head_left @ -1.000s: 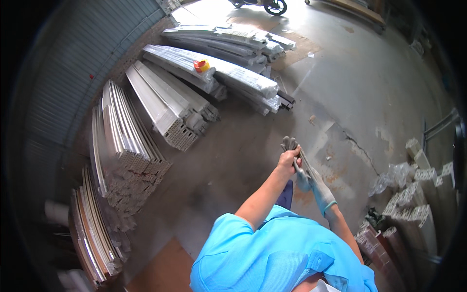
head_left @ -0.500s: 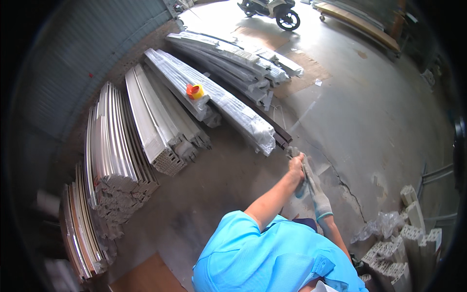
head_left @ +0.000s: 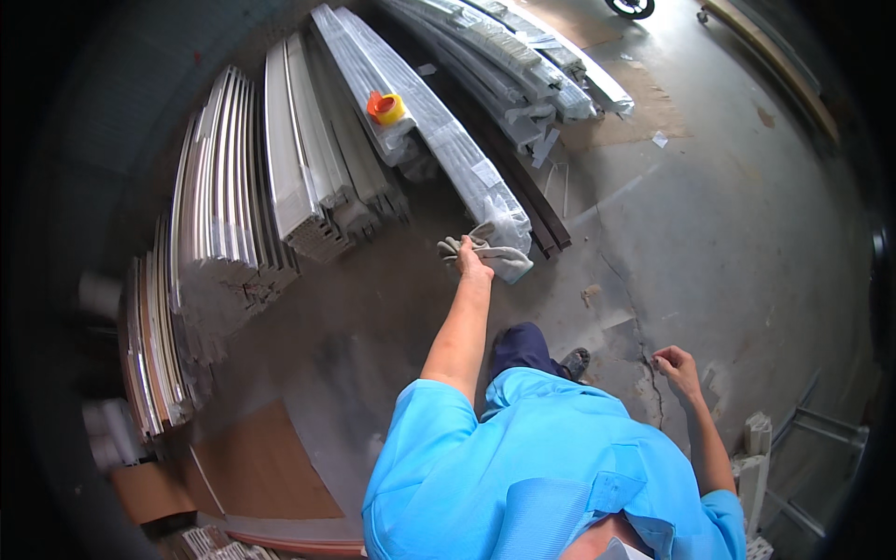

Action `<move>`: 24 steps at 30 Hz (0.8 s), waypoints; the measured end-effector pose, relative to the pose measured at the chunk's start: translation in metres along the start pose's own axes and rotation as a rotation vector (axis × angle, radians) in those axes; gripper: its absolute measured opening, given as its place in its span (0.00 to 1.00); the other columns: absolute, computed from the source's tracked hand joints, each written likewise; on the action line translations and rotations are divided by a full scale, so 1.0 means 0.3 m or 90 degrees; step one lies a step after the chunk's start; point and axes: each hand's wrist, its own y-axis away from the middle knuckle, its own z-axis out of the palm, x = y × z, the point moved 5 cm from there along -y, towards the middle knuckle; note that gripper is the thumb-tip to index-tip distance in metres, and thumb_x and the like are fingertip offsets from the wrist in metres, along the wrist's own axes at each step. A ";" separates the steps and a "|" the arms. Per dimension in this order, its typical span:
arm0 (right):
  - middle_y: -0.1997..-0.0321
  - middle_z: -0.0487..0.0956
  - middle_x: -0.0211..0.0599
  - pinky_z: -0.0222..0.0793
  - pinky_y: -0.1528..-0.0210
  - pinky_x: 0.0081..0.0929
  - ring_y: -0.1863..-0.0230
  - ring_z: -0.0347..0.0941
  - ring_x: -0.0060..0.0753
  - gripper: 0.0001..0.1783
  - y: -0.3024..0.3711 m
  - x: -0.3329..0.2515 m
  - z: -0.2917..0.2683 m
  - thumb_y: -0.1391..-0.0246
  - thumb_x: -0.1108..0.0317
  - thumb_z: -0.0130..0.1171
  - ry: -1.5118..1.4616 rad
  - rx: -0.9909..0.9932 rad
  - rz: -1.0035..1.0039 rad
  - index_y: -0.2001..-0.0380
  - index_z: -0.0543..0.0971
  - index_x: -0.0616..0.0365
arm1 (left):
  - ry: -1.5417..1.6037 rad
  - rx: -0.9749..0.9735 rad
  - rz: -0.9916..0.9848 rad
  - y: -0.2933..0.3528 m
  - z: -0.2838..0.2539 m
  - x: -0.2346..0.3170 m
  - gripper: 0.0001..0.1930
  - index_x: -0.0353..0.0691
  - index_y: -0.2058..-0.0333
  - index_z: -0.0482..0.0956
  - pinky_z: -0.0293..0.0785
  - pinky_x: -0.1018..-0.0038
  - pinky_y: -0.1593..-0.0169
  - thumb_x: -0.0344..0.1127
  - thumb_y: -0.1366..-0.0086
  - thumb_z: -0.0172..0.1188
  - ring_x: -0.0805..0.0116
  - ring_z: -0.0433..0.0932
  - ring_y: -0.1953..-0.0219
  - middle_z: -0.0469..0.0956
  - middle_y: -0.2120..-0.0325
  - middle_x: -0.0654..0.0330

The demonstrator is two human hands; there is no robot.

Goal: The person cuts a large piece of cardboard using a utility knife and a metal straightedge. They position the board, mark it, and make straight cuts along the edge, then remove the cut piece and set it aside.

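Note:
My left hand [head_left: 474, 265] is closed around a pair of grey work gloves [head_left: 507, 256], which bunch and hang out on both sides of the fist. It is held out in front of me by the near end of a long bundle of profiles [head_left: 439, 135] in clear plastic wrap. From this view I cannot tell whether the gloves touch the wrap. My right hand [head_left: 681, 370] is bare and off to the right over the floor. Its fingers are loosely bent and a little apart, with nothing visible in them.
A yellow and orange tape dispenser [head_left: 385, 108] rests on wrapped profiles. More profile stacks [head_left: 219, 201] line the left wall. Brown boards [head_left: 266, 462] lie at the lower left. A metal frame [head_left: 821, 427] stands at the right. A crack [head_left: 637, 327] runs along the concrete floor.
My hands were together with a glove on the right one; now they are apart. The right hand is bare and has moved right; the left has swung left with the gloves. My view has tilted down.

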 end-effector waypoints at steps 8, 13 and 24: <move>0.68 0.84 0.39 0.73 0.59 0.25 0.65 0.80 0.27 0.10 -0.195 0.041 -0.037 0.47 0.71 0.61 0.227 -0.051 0.005 0.61 0.81 0.61 | 0.086 -0.021 -0.073 -0.199 0.176 -0.069 0.25 0.37 0.49 0.70 0.66 0.48 0.42 0.54 0.31 0.49 0.49 0.71 0.46 0.72 0.48 0.50; 0.66 0.83 0.38 0.73 0.59 0.24 0.64 0.78 0.25 0.11 -0.189 0.005 -0.096 0.46 0.70 0.60 0.240 -0.016 0.119 0.59 0.80 0.62 | 0.157 -0.037 -0.163 -0.364 0.216 -0.093 0.37 0.39 0.46 0.68 0.59 0.45 0.39 0.68 0.38 0.50 0.48 0.67 0.43 0.71 0.47 0.48; 0.71 0.81 0.44 0.71 0.64 0.32 0.69 0.78 0.39 0.08 -0.273 -0.191 -0.112 0.52 0.69 0.64 0.409 0.047 0.119 0.73 0.78 0.64 | -0.492 -0.082 -0.155 -0.311 0.111 -0.166 0.09 0.46 0.73 0.77 0.64 0.72 0.75 0.41 0.35 0.57 0.73 0.76 0.76 0.77 0.82 0.64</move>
